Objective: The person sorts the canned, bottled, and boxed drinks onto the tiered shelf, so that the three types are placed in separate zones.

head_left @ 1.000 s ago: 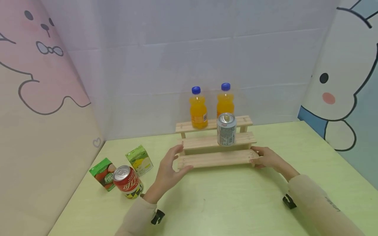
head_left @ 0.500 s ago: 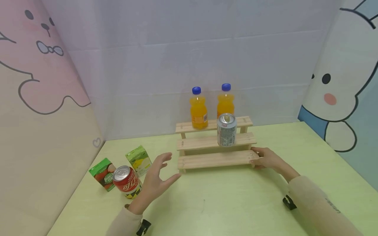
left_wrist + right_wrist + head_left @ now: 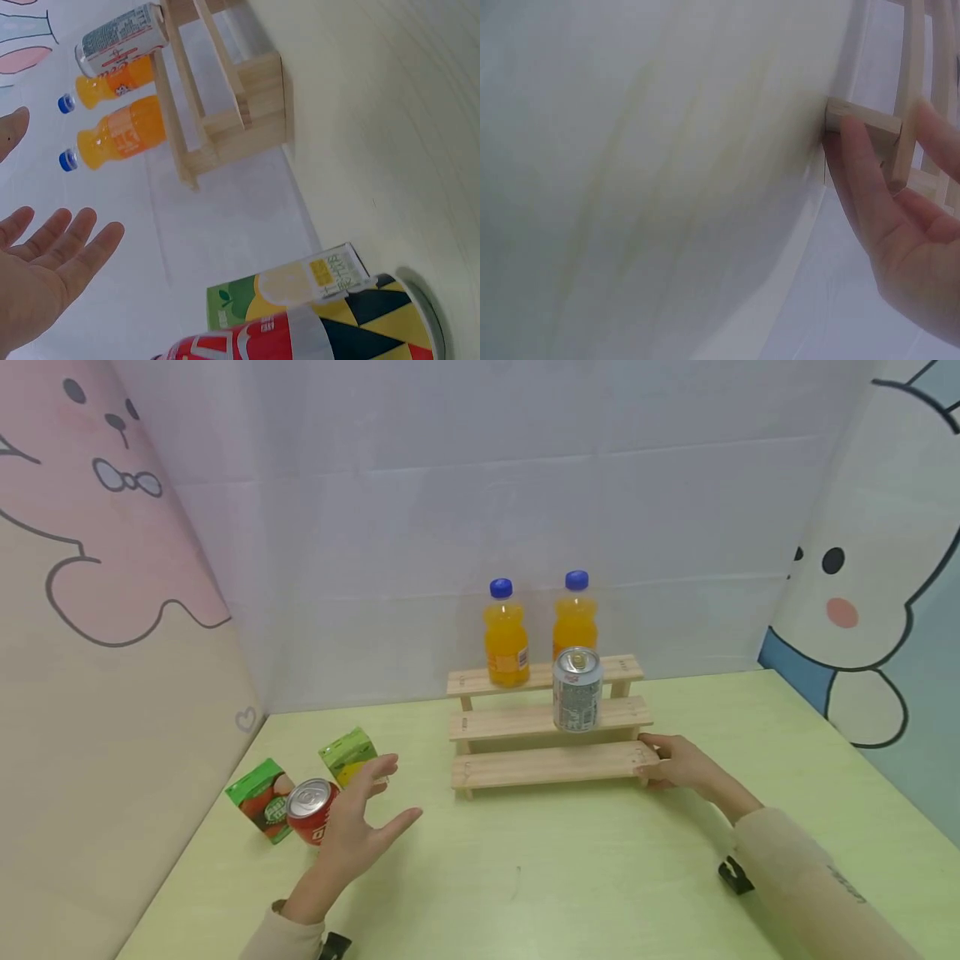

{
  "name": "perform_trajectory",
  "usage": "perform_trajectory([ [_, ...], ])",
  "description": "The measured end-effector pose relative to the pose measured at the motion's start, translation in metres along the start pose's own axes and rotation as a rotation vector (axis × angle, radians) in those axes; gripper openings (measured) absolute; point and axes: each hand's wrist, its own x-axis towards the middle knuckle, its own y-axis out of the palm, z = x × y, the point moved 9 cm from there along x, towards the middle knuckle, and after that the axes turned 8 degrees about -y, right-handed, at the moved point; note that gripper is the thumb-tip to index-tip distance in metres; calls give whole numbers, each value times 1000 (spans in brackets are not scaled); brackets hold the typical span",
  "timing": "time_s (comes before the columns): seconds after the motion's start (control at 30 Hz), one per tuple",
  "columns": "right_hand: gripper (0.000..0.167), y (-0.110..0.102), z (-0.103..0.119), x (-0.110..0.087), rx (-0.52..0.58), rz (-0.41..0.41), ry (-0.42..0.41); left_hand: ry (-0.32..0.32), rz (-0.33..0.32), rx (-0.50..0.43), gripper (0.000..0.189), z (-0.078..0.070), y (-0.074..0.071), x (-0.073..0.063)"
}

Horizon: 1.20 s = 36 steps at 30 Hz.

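My left hand, thumb spread from its fingers, hovers beside a red soda can and partly covers it in the head view. Behind that can, a green carton with a yellow fruit picture is also partly hidden. A green carton with red fruit stands to the can's left. My right hand grips the lower right end of a three-tier wooden rack; in the right wrist view its fingers lie against the wooden foot. A silver can stands on the middle tier.
Two orange drink bottles with blue caps, a left one and a right one, stand on the top tier. The right one is partly behind the silver can. A pale backdrop rises behind the light green table.
My left hand has moved away from the rack's left end, leftward and down, to the red can. My right hand stays at the rack, which looks unmoved.
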Motion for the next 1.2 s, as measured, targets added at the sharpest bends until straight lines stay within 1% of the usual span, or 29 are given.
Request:
perform_trajectory([
  [0.1, 70, 0, 0, 0, 1, -3, -5, 8, -25, 12, 73, 2, -10, -2],
  [0.2, 71, 0, 1, 1, -8, -2, -11, 14, -34, 30, 75, 3, -17, -3],
  [0.3, 71, -1, 0, 1, -6, -4, -10, 2, -34, 42, 75, 5, -23, -5],
  [0.47, 70, 0, 1, 0, -4, -2, -15, -30, -73, 69, 78, 11, -38, -9],
  [0.6, 70, 0, 1, 0, -12, -1, -19, -88, -88, 76, 78, 17, -48, -12],
  [0.83, 71, -1, -1, 0, -7, 1, -24, -156, -111, 126, 76, 26, -61, -18],
  [0.93, 71, -1, 0, 0, -11, 0, -29, -223, -115, 162, 75, 32, -65, -21],
  [1.07, 70, 0, 1, 0, -8, 0, -28, -320, -120, 193, 75, 46, -70, -26],
  [1.2, 70, 0, 1, 0, -11, 5, -27, -379, -118, 209, 74, 55, -72, -31],
])
